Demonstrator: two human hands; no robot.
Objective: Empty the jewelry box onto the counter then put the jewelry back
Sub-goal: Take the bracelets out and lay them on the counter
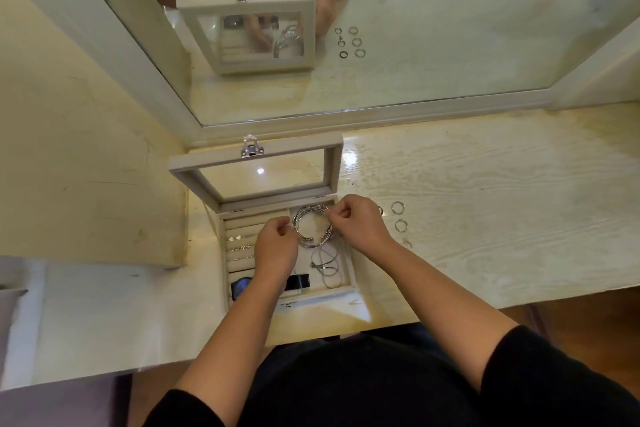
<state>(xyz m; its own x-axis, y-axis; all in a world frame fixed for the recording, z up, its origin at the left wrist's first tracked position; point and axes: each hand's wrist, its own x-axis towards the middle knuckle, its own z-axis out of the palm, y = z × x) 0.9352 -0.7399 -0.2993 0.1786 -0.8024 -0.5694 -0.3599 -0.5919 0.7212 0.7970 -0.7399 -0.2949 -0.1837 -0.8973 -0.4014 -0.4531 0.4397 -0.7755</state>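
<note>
You have the stack of silver bangles (311,236) in the back right compartment of the jewelry box (294,300), sitting just above the box floor between your two hands. Your right hand (360,222) has its fingers curled and pinches the far right edge of the stack. Your left hand (275,246) is curled too, knuckles up, with its fingertips at the stack's left edge; I cannot tell whether it really holds the metal or only touches it. These bangles look like thin, stiff hoops, light but smooth, and since they are separate rings they will likely fan apart and slide if you lift by one hoop alone. Pinch across the whole bundle on opposite sides, or hook a finger through the middle. Below them lies a grey cord necklace (329,267), limp and apt to tangle, so lift the hoops straight up, clear of it. Small earrings (239,248) sit in the padded slots on the left; they are tiny and easy to drop. A few rings (398,207) already lie on the counter (485,201) just to the right of the box, so much of the emptying appears undone.
</note>
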